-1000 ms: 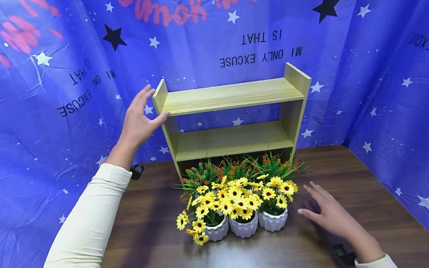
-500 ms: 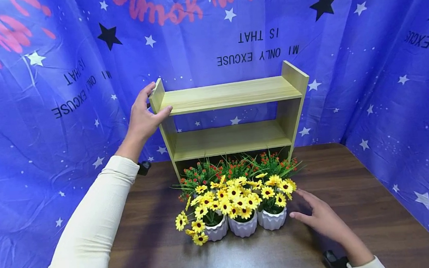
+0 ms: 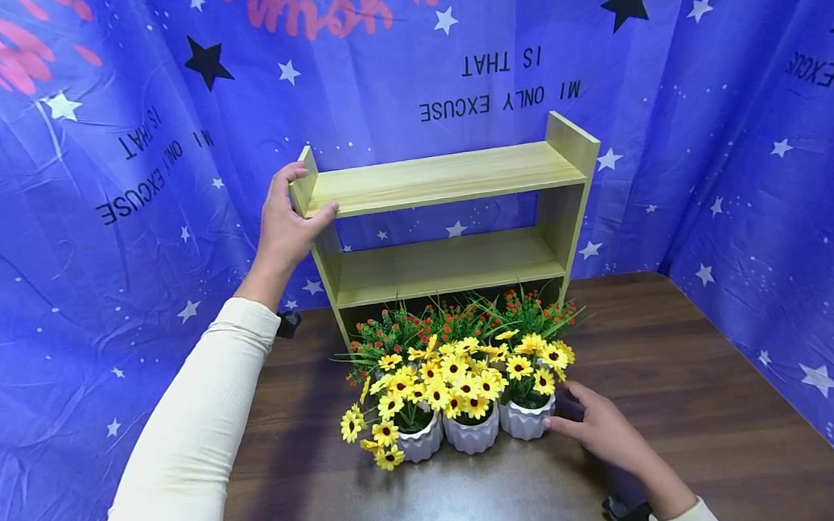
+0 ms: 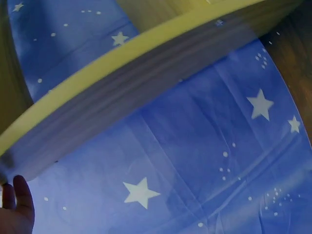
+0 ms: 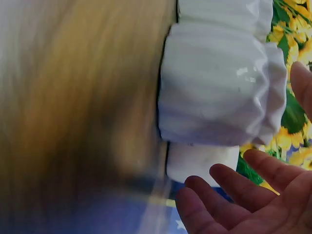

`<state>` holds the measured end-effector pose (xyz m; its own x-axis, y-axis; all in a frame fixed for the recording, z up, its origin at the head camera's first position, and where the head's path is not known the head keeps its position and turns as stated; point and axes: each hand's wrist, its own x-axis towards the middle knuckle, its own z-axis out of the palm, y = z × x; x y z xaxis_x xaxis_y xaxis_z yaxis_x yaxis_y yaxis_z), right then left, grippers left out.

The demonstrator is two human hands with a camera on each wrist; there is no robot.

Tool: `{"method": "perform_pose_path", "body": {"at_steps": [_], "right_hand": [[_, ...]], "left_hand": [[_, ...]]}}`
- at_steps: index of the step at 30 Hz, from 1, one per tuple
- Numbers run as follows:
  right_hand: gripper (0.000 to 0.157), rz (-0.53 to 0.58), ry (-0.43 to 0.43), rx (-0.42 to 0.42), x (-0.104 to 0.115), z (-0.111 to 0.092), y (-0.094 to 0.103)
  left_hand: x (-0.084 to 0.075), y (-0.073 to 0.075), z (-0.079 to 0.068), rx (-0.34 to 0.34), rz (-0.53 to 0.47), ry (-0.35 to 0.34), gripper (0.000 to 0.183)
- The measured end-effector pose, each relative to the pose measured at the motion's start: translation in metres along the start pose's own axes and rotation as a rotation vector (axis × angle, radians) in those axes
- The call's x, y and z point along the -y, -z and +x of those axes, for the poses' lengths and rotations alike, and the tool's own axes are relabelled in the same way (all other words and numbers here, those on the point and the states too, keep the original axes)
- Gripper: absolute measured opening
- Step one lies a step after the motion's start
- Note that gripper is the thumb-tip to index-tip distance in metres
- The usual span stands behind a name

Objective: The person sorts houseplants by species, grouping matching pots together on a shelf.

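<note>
In the head view my left hand [image 3: 286,231] grips the upper left corner of a pale wooden shelf [image 3: 448,179], its thumb at the front edge of the top board and its fingers by the side panel. Fingertips [image 4: 23,197] show at the panel's edge in the left wrist view. My right hand [image 3: 607,434] is beside the rightmost white ribbed flowerpot [image 3: 526,422], which bears yellow artificial daisies [image 3: 519,366]. Its thumb comes right up to the pot's side. In the right wrist view, its spread fingers [image 5: 239,187] lie close by the pot [image 5: 209,83].
Two more white pots [image 3: 473,436] with yellow flowers stand to the left in the same row. Behind them, red-flowered green plants [image 3: 457,318] stand in front of the shelf's lowest level. A blue star-patterned curtain [image 3: 376,94] backs the brown table [image 3: 655,341].
My right hand has moved left to the rightmost flowerpot. My left hand has come in from the left and taken hold of the shelf's upper left corner.
</note>
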<state>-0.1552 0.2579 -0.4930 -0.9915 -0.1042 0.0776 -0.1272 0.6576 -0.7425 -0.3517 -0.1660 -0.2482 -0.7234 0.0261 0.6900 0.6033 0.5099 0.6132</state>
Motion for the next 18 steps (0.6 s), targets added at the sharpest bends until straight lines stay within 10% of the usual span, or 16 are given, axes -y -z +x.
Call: {"method": "perform_pose_path", "body": {"at_steps": [18], "right_hand": [[0.084, 0.147, -0.162, -0.143, 0.017, 0.006, -0.041]], "left_hand": [[0.0, -0.011, -0.01, -0.074, -0.238, -0.033, 0.061]]}}
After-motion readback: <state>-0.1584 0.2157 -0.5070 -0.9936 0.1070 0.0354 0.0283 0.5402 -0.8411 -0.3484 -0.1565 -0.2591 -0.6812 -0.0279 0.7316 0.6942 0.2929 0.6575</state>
